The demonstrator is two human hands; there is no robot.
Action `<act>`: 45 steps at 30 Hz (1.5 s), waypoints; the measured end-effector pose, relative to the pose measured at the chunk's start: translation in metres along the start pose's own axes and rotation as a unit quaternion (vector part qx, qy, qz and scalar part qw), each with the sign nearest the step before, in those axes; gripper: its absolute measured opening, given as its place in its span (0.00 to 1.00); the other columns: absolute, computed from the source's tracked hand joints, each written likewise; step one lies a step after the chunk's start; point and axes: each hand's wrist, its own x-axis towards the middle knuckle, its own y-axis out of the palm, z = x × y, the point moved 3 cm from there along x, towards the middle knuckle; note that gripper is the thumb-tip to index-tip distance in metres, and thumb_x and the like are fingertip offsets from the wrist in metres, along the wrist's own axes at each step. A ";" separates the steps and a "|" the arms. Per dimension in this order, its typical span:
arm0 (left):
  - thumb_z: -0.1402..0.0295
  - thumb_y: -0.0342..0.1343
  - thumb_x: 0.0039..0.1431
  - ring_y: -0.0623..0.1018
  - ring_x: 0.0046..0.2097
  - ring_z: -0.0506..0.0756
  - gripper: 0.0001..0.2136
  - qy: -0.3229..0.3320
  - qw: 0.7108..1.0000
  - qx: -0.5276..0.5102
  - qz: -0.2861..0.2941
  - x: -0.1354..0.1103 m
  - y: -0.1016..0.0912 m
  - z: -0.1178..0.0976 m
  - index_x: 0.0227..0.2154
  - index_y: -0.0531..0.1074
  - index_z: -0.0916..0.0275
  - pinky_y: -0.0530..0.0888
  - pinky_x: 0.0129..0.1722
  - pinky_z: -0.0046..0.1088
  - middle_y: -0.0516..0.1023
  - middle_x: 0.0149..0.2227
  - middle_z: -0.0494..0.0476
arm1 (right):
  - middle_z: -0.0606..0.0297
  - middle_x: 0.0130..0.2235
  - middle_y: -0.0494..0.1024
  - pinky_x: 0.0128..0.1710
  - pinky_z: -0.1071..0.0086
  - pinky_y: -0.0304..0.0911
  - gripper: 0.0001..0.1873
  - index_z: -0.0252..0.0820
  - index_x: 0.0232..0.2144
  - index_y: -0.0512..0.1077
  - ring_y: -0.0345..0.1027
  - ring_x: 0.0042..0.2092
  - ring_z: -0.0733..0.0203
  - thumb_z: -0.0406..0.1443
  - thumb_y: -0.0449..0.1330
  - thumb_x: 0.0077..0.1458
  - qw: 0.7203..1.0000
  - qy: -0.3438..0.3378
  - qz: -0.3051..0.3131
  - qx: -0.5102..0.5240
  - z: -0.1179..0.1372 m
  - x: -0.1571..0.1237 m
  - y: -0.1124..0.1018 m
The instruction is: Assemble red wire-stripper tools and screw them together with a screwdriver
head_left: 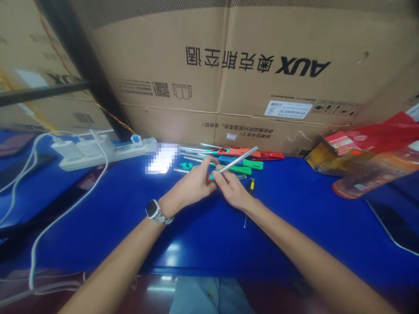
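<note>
Both hands meet over the blue table (pixel 294 226) around one long-nosed lighter (pixel 237 160) with a silver metal tube and a green body. My left hand (pixel 193 185), with a watch on its wrist, pinches the body end. My right hand (pixel 231 185) is closed around the same lighter, its tube pointing up and to the right. Just behind the hands lies a pile of similar lighters (pixel 242 157) in green, red and orange. A small screwdriver (pixel 249 192) with a black and yellow handle lies on the table under my right wrist.
A large cardboard box (pixel 229 87) stands along the back. A white power strip (pixel 98 152) with plugs and white cables sits at the back left. Red and orange packaging (pixel 369 165) lies at the right, with a dark flat device (pixel 396 226) near the right edge.
</note>
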 end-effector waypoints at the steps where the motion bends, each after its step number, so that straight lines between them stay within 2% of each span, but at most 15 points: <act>1: 0.71 0.56 0.55 0.69 0.25 0.52 0.22 -0.001 1.000 -0.016 0.002 0.001 0.000 0.000 0.54 0.60 0.59 0.61 0.25 0.26 0.70 0.26 0.47 | 0.66 0.32 0.67 0.37 0.67 0.62 0.22 0.43 0.31 0.64 0.62 0.34 0.62 0.52 0.47 0.66 1.000 0.000 -0.014 0.000 -0.002 0.000 0.001; 5: 0.72 0.60 0.51 0.70 0.27 0.50 0.23 -0.006 0.992 -0.126 0.010 0.010 0.002 -0.001 0.50 0.60 0.59 0.65 0.26 0.24 0.70 0.28 0.46 | 0.66 0.31 0.71 0.39 0.66 0.66 0.19 0.43 0.33 0.66 0.67 0.35 0.60 0.51 0.51 0.65 0.997 0.023 -0.056 0.041 -0.004 0.002 0.003; 9: 0.72 0.64 0.47 0.69 0.25 0.48 0.22 -0.023 0.959 -0.283 0.010 0.021 -0.002 -0.009 0.45 0.62 0.60 0.65 0.24 0.23 0.70 0.27 0.45 | 0.67 0.35 0.71 0.36 0.68 0.68 0.16 0.46 0.39 0.63 0.68 0.37 0.61 0.50 0.58 0.60 0.986 0.053 -0.099 0.124 0.001 0.002 -0.006; 12: 0.63 0.62 0.55 0.55 0.17 0.44 0.14 -0.060 0.906 -0.418 0.003 0.031 -0.004 -0.013 0.41 0.67 0.60 0.52 0.17 0.21 0.56 0.19 0.40 | 0.67 0.36 0.70 0.29 0.70 0.67 0.18 0.47 0.37 0.60 0.67 0.37 0.61 0.53 0.57 0.59 0.977 0.109 -0.094 0.160 0.001 -0.004 -0.008; 14: 0.58 0.62 0.56 0.50 0.17 0.43 0.13 -0.051 0.866 -0.497 -0.019 0.036 -0.004 -0.016 0.37 0.69 0.61 0.48 0.17 0.21 0.49 0.18 0.39 | 0.67 0.36 0.72 0.32 0.69 0.69 0.20 0.46 0.35 0.61 0.69 0.38 0.61 0.54 0.57 0.58 0.975 0.127 -0.068 0.167 0.000 -0.007 -0.003; 17: 0.57 0.66 0.53 0.52 0.19 0.43 0.16 -0.023 0.811 -0.579 -0.080 0.036 -0.001 -0.016 0.30 0.69 0.63 0.54 0.18 0.19 0.50 0.19 0.40 | 0.66 0.30 0.76 0.32 0.68 0.70 0.24 0.43 0.35 0.64 0.74 0.32 0.61 0.58 0.55 0.58 0.967 0.155 0.001 0.202 -0.003 -0.008 0.009; 19: 0.57 0.66 0.53 0.62 0.22 0.45 0.15 -0.036 0.788 -0.605 -0.106 0.031 0.003 -0.011 0.31 0.70 0.63 0.63 0.23 0.20 0.59 0.20 0.43 | 0.67 0.26 0.76 0.25 0.70 0.68 0.27 0.42 0.35 0.65 0.73 0.25 0.63 0.60 0.53 0.58 0.957 0.186 0.023 0.221 -0.005 -0.009 0.012; 21: 0.56 0.64 0.55 0.72 0.30 0.49 0.15 -0.055 0.805 -0.581 -0.107 0.023 0.004 -0.005 0.34 0.73 0.63 0.70 0.29 0.23 0.72 0.28 0.50 | 0.69 0.24 0.76 0.20 0.73 0.63 0.26 0.42 0.34 0.65 0.69 0.20 0.66 0.59 0.54 0.58 0.961 0.191 0.013 0.201 -0.007 -0.010 0.006; 24: 0.56 0.62 0.58 0.77 0.40 0.54 0.16 -0.065 0.852 -0.514 -0.079 0.010 0.003 0.005 0.40 0.76 0.64 0.74 0.38 0.28 0.79 0.39 0.57 | 0.71 0.23 0.74 0.18 0.76 0.58 0.21 0.42 0.33 0.66 0.64 0.17 0.69 0.53 0.58 0.59 0.978 0.160 0.000 0.136 -0.009 -0.014 -0.006; 27: 0.60 0.66 0.56 0.78 0.44 0.54 0.16 -0.073 0.847 -0.519 -0.088 0.001 -0.002 0.017 0.45 0.76 0.62 0.75 0.44 0.30 0.80 0.45 0.57 | 0.70 0.26 0.76 0.20 0.75 0.59 0.17 0.42 0.34 0.67 0.64 0.18 0.70 0.50 0.57 0.62 0.988 0.136 0.004 0.071 -0.011 -0.018 -0.014; 30: 0.63 0.68 0.52 0.80 0.42 0.53 0.14 -0.083 0.835 -0.528 -0.129 -0.004 -0.008 0.028 0.40 0.77 0.63 0.76 0.45 0.31 0.81 0.42 0.56 | 0.68 0.29 0.79 0.23 0.74 0.61 0.15 0.43 0.36 0.67 0.66 0.20 0.69 0.48 0.55 0.64 0.992 0.125 -0.004 -0.003 -0.007 -0.020 -0.017; 33: 0.64 0.70 0.50 0.81 0.40 0.54 0.13 -0.086 0.845 -0.511 -0.133 -0.005 -0.010 0.034 0.37 0.78 0.65 0.77 0.47 0.32 0.82 0.37 0.57 | 0.68 0.29 0.80 0.27 0.72 0.61 0.12 0.44 0.35 0.68 0.69 0.22 0.66 0.46 0.54 0.64 0.990 0.110 -0.005 -0.087 0.002 -0.019 -0.018; 36: 0.64 0.70 0.50 0.82 0.42 0.57 0.14 -0.074 0.859 -0.489 -0.130 -0.005 -0.008 0.036 0.38 0.78 0.65 0.77 0.49 0.36 0.83 0.37 0.58 | 0.71 0.24 0.76 0.29 0.70 0.58 0.08 0.46 0.38 0.69 0.70 0.25 0.61 0.43 0.57 0.62 0.973 0.099 -0.006 -0.206 0.012 -0.018 -0.018; 38: 0.64 0.69 0.50 0.82 0.43 0.58 0.14 -0.065 0.870 -0.473 -0.122 -0.006 -0.007 0.037 0.38 0.78 0.64 0.77 0.50 0.38 0.83 0.38 0.59 | 0.71 0.23 0.76 0.29 0.69 0.56 0.11 0.47 0.44 0.69 0.71 0.26 0.58 0.44 0.57 0.62 0.959 0.096 -0.012 -0.267 0.016 -0.018 -0.017; 45: 0.64 0.68 0.53 0.81 0.45 0.58 0.13 -0.038 0.912 -0.402 -0.077 -0.010 -0.006 0.040 0.41 0.80 0.63 0.75 0.51 0.37 0.83 0.42 0.60 | 0.63 0.39 0.81 0.32 0.69 0.56 0.11 0.46 0.42 0.72 0.75 0.38 0.56 0.42 0.53 0.67 0.965 0.022 -0.016 -0.262 0.022 -0.019 -0.014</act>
